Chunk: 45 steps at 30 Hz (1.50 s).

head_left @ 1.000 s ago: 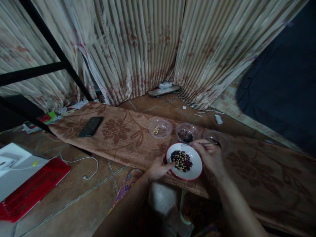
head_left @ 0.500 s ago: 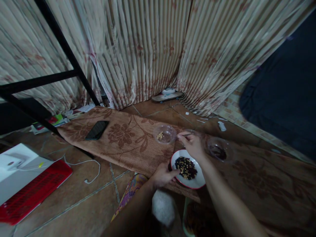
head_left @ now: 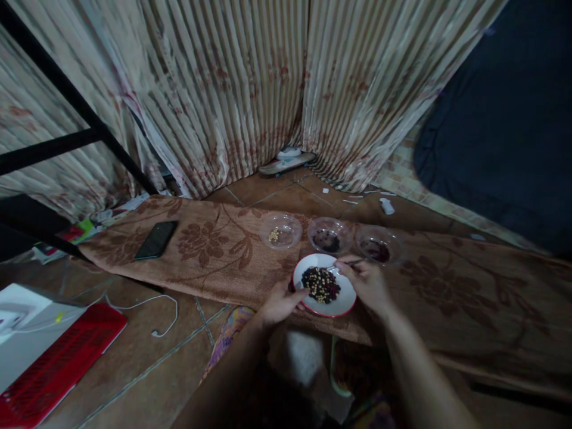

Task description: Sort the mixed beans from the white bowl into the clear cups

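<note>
My left hand (head_left: 281, 302) grips the left rim of a white, red-edged dish (head_left: 346, 293), its thumb over the edge. Mixed black, yellowish and dark red beans (head_left: 320, 285) lie in the dish. Between the closed fingers of my right hand (head_left: 364, 279) is a slim metal utensil (head_left: 353, 262), its tip over the beans; its exact kind is unclear. Behind the dish stand three clear plastic bowls: the left bowl (head_left: 292, 229) has yellowish beans, the middle bowl (head_left: 330, 226) black ones, and the right bowl (head_left: 379, 235) dark reddish ones.
A brown flower-patterned cloth (head_left: 214, 274) covers the long bench. On its left part lies a black phone (head_left: 155, 240). A red basket (head_left: 89, 339) and white cable (head_left: 174, 310) are on the tiled floor. Striped curtains (head_left: 250, 89) hang behind, near a skateboard (head_left: 288, 164).
My right hand has come back from beside the left bowl to the dish, bringing the utensil over the beans. My left hand still holds the dish. The view has shifted a little.
</note>
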Available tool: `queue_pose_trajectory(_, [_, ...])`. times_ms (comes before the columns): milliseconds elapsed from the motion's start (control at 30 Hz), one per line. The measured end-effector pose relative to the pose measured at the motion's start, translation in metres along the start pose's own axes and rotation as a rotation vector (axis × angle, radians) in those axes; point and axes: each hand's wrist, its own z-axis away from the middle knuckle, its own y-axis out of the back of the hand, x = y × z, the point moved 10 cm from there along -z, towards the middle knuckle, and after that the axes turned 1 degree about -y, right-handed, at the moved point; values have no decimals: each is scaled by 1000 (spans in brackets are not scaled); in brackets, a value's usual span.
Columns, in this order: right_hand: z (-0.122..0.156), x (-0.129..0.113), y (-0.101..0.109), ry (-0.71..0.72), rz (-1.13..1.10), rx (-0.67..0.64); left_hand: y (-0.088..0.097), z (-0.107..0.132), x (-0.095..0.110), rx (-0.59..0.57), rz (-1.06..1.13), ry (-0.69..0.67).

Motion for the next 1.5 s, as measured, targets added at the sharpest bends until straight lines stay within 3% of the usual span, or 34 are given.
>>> queue_pose_trajectory(133, [-1, -1, -8, 19, 113, -93, 2, 0, 0, 5, -2, 3])
queue_pose_trajectory(267, [1, 0, -2, 23, 178, -78, 0, 1, 1, -4, 9, 21])
queue_pose_trajectory(433, [0, -5, 1, 35, 143, -34, 1, 1, 2, 6, -9, 25])
queue_pose_trajectory(1500, [0, -5, -13, -7, 73, -66, 0, -1, 2, -4, -28, 32])
